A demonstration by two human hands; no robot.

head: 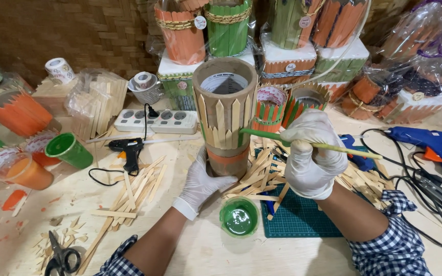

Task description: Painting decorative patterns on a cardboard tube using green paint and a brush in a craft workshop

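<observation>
Many loose sticks (139, 191) around green cup (239, 216).

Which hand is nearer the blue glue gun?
Right. The right hand, holding a brush, is nearer the blue glue gun; the left hand grips the cardboard tube, farther away.

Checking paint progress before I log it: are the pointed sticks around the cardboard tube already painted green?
No: the sticks on the tube are bare wood, and the brush tip only touches one.

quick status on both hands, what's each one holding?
Left hand: closed around the base of the cardboard tube.
Right hand: closed on the paintbrush, its tip at the tube.
</observation>
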